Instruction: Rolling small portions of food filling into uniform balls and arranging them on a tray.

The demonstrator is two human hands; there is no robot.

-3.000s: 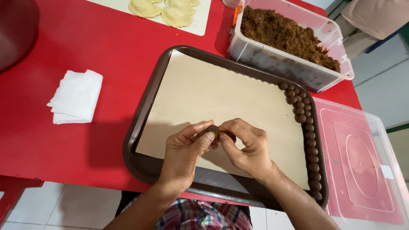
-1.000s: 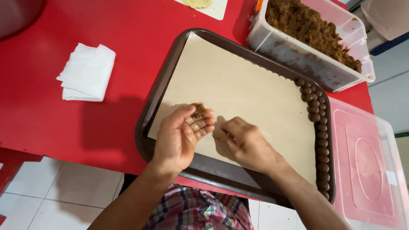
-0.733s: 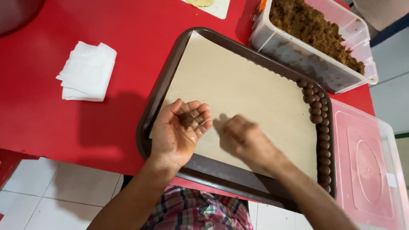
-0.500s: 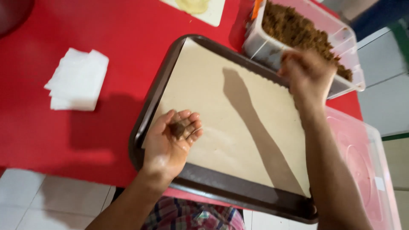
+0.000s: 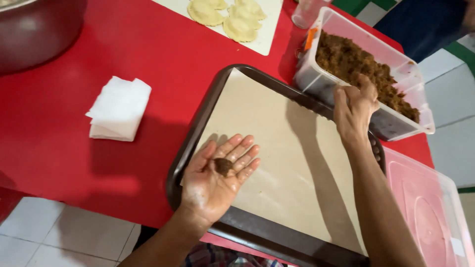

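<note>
Head camera, looking down at a red table [image 5: 64, 143]. The left hand [image 5: 217, 178] lies palm up and flat, fingers spread, over a dark brown tray [image 5: 198, 128] lined with tan paper [image 5: 277, 148]. A small brown lump [image 5: 223, 165] of filling rests loose in that palm, cradled rather than gripped, probably so it stays put while the other hand is away. The right hand [image 5: 354, 111] reaches to the near rim of a clear plastic tub [image 5: 396, 64] of brown crumbly filling [image 5: 356, 64], fingers curled at the edge; whether it grasps anything cannot be told. A clear lid [image 5: 425, 207] lies to the right of the tray, a folded white napkin [image 5: 118, 109] to the left, and pale pastries [image 5: 222, 12] sit on a board at the top.

Compared with half a second ago, the right hand sits lower, at the tub's rim rather than above the filling. The left palm is unchanged, lump in the same spot.
</note>
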